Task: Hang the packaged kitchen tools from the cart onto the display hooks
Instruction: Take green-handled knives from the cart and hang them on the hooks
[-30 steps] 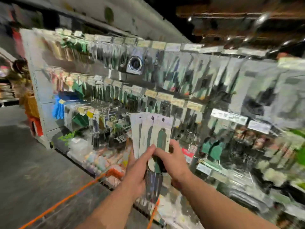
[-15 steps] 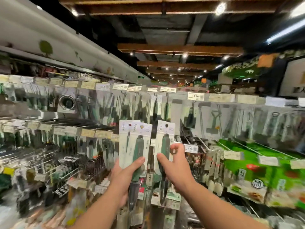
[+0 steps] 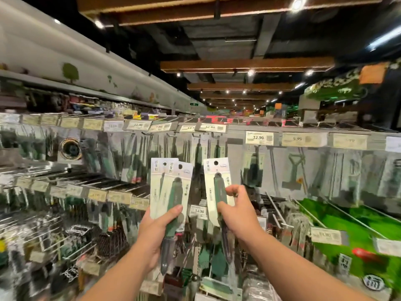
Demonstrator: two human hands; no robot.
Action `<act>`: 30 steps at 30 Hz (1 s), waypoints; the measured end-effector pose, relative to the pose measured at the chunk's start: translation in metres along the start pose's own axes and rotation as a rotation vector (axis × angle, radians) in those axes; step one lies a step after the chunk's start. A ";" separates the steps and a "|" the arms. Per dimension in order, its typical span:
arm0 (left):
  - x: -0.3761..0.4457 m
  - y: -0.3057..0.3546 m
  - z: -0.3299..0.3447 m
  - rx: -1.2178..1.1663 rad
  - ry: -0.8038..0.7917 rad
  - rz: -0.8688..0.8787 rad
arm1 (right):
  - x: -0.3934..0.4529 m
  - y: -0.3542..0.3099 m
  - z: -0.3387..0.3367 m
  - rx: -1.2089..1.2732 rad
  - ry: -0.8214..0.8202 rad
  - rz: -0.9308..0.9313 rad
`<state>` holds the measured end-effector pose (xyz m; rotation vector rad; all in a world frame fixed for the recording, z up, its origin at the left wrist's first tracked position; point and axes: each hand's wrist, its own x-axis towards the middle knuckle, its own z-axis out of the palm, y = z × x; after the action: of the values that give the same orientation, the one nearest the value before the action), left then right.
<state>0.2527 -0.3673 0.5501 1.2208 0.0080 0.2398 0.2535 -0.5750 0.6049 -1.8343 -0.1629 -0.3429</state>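
Left hand point(image 3: 159, 227): fingers curled round two overlapping packaged tools point(image 3: 173, 192), cards upright above its thumb.
Right hand point(image 3: 235, 210): pinches a single packaged tool point(image 3: 214, 187), card above its fingertips.
Beyond both: display hooks point(image 3: 196, 135), price tags point(image 3: 259, 137).

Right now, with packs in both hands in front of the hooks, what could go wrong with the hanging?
1. The left hand grips two overlapping packs by the lower part; one could slide loose while attention goes to the other side.
2. The right hand pinches the single pack low down, well below its hang hole, so threading it onto a hook may be imprecise.
3. Several price tags look alike, such as the 12.90 tag; the pack might land on a wrong hook.
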 end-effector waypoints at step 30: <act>0.148 0.026 -0.035 -0.009 -0.176 0.016 | 0.141 -0.018 0.115 0.133 0.256 -0.080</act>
<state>0.3876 -0.2988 0.5806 1.2302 -0.1558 0.1452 0.3995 -0.4687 0.6369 -1.6400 -0.0798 -0.6049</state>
